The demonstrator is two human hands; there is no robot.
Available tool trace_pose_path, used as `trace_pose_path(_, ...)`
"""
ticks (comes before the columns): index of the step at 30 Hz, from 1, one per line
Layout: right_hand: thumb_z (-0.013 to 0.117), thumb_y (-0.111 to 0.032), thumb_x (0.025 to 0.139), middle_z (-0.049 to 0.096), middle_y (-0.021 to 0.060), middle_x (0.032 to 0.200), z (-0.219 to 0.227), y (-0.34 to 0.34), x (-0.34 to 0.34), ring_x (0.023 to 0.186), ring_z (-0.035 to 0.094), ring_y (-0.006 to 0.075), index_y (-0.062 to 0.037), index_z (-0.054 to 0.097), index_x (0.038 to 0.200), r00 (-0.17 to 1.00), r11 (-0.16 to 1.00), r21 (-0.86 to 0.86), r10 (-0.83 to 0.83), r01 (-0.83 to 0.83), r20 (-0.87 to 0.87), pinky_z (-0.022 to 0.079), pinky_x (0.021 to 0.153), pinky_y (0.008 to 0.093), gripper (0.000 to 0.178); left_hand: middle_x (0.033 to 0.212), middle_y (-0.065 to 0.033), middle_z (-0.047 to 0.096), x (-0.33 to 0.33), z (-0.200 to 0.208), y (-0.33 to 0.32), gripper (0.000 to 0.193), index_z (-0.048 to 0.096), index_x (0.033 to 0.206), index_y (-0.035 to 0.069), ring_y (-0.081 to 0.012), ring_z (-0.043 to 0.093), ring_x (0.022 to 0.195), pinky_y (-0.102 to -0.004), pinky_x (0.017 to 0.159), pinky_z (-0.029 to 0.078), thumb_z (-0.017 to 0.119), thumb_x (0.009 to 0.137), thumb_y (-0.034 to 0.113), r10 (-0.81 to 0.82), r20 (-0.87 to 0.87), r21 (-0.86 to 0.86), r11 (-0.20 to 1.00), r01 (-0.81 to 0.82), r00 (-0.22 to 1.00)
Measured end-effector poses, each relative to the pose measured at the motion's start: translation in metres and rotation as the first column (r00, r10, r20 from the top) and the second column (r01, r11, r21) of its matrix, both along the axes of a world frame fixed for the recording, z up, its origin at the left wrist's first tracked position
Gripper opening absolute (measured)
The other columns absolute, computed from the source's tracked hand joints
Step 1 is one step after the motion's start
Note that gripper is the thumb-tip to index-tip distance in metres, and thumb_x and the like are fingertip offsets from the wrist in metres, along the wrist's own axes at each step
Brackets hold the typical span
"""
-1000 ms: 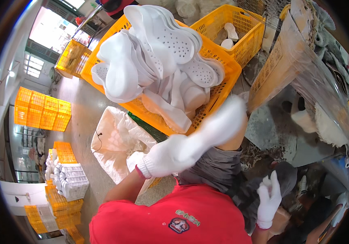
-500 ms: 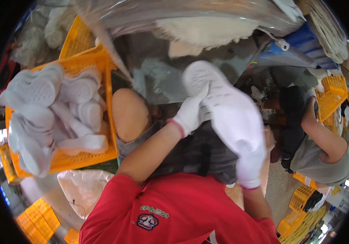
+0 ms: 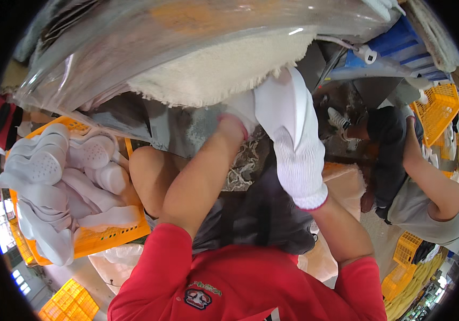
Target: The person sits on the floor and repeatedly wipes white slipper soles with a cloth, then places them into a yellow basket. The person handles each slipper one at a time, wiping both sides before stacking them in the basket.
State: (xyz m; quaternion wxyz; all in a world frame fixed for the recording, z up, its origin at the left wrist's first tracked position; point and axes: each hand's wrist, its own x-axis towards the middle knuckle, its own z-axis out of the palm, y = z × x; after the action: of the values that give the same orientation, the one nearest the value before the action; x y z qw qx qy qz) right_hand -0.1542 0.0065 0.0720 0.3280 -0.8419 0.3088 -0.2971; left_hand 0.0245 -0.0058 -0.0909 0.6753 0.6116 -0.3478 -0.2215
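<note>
A white foam clog (image 3: 278, 101) is held in front of me, its far end tucked under the edge of a cream fleece flap (image 3: 208, 75). My right hand (image 3: 303, 155), in a white knit glove with a red-trimmed cuff, is closed on the near part of the clog. On its left side is my gloved left hand (image 3: 240, 111), against the clog; its fingers are hidden under the fleece. To my left, an orange plastic basket (image 3: 113, 234) holds a heap of similar white clogs (image 3: 39, 163) with perforated toes.
Clear plastic sheeting (image 3: 106, 45) drapes over the grey machine ahead. A white cable with a plug (image 3: 367, 54) hangs at its right. A co-worker (image 3: 427, 187) sits at the right near orange baskets (image 3: 439, 109). A pale sack (image 3: 114, 262) stands below the clog basket.
Both hands have moved away from me with the clog, and its far end has gone under the fleece flap. The left hand's fingers, visible before, are now covered. The view has shifted.
</note>
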Motion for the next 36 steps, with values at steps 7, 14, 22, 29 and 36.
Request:
trace_pose_path(7,0.060,-0.015,0.103,0.071,0.0264,0.133,-0.005,-0.044,0.035,0.109,0.074,0.0442,0.0012,0.062,0.145,0.995,0.997,-0.068,0.041,-0.034,0.091,0.061,0.092,0.0461,0.045,0.135,-0.0151,0.076,0.058,0.008,0.095,0.067,0.071,0.139,0.001,-0.0266,0.073,0.120,-0.0383,0.107,0.055,0.074,0.100,0.055,0.100,-0.091,0.608,0.793,-0.024,0.991)
trace_pose_path(14,0.062,-0.025,0.099,0.076,0.0287,0.104,-0.024,-0.077,0.083,0.100,0.073,0.0495,0.0012,0.075,0.099,0.978,0.992,-0.072,0.093,-0.108,-0.189,0.059,0.087,0.0525,0.029,0.102,-0.0127,0.076,0.016,0.116,0.152,0.072,0.063,0.144,-0.001,-0.0247,0.073,0.102,-0.0369,0.094,0.059,0.080,0.096,0.049,-0.112,0.074,0.575,0.817,0.049,0.991)
trace_pose_path(22,0.086,-0.018,0.087,0.070,0.0220,0.138,0.050,-0.017,0.000,0.126,0.070,0.0246,0.0061,0.058,0.150,0.992,0.876,0.482,0.035,0.027,-0.121,0.055,0.108,0.0392,0.073,0.112,-0.0058,0.078,-0.052,0.092,0.060,0.039,0.072,0.125,0.000,-0.0162,0.074,0.100,-0.0322,0.090,0.058,0.073,0.106,0.034,0.025,-0.771,-0.049,0.994,-0.098,0.636)
trace_pose_path(29,0.081,-0.031,0.088,0.058,0.0300,0.156,0.015,-0.026,0.004,0.141,0.062,0.0423,0.0027,0.039,0.165,0.974,0.975,-0.024,-0.222,0.221,-0.037,0.052,0.115,0.0427,0.094,0.114,-0.0146,0.079,-0.022,0.051,-0.004,0.048,0.066,0.135,-0.003,-0.0255,0.074,0.104,-0.0370,0.092,0.058,0.064,0.109,0.037,0.137,-0.288,0.323,0.946,-0.038,0.948)
trace_pose_path(36,0.076,-0.037,0.086,0.075,0.0301,0.128,-0.034,-0.079,0.057,0.125,0.072,0.0447,0.0058,0.065,0.144,0.993,0.948,0.299,-0.118,0.111,0.005,0.057,0.107,0.0444,0.073,0.130,-0.0192,0.076,0.066,0.060,0.104,0.070,0.047,0.159,0.005,-0.0351,0.074,0.119,-0.0434,0.101,0.059,0.074,0.100,0.033,-0.523,0.357,0.881,0.464,-0.093,0.774)
